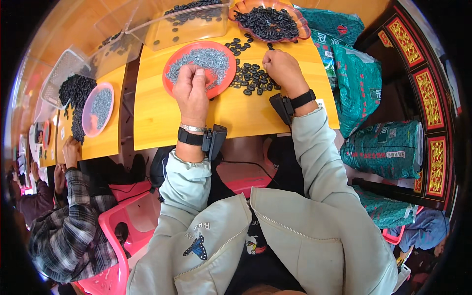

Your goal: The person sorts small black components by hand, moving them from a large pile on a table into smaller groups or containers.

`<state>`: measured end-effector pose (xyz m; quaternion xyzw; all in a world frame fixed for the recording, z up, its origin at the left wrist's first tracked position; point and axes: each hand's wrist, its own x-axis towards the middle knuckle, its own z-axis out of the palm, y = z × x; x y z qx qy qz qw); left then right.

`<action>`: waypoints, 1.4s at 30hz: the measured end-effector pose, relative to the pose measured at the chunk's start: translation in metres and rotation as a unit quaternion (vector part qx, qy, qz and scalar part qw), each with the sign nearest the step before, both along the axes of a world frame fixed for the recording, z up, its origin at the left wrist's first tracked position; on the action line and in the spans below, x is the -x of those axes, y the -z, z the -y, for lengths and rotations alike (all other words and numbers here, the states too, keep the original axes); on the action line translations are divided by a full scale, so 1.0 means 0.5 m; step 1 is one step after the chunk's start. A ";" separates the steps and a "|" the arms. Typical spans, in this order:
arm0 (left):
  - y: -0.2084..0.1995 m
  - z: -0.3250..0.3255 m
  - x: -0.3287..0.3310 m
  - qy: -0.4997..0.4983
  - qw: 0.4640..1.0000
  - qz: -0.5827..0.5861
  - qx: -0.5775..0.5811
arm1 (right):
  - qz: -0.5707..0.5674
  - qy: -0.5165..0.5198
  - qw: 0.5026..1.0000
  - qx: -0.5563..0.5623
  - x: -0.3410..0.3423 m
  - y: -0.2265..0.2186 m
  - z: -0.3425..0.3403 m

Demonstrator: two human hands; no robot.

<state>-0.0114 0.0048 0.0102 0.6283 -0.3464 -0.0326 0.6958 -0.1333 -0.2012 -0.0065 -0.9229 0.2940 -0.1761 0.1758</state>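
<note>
My left hand (191, 93) is over the near edge of a round red plate (169, 81) heaped with small grey metal screws (209, 56). Thumb and fingers are pressed together there; what they pinch is hidden. To its right my right hand (282, 69) is closed, with its knuckles up, beside a loose spread of small black oval pieces (253, 78). One small black piece (270, 46) shows at the far side of its curled fingers; I cannot tell whether it is held. Each wrist wears a black strap with a box-shaped device.
A scalloped reddish tray (306, 33) of black parts stands at the table's far right, near clear plastic bins (182, 32). Green bags (359, 88) are stacked right of the yellow table (152, 123). A person in plaid (69, 226) works at the left, near a pink plate (89, 123).
</note>
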 end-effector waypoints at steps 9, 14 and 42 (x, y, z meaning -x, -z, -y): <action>0.004 0.013 0.031 0.021 0.997 0.050 -0.047 | 0.256 -0.158 0.781 -0.547 -0.019 -0.060 -0.119; 0.007 0.020 0.048 0.026 0.996 0.055 -0.060 | 0.284 -0.149 0.739 -0.592 -0.023 -0.053 -0.153; -0.007 0.003 0.028 0.233 0.958 -0.162 -0.040 | 0.323 -0.177 0.773 -0.516 -0.018 -0.064 -0.171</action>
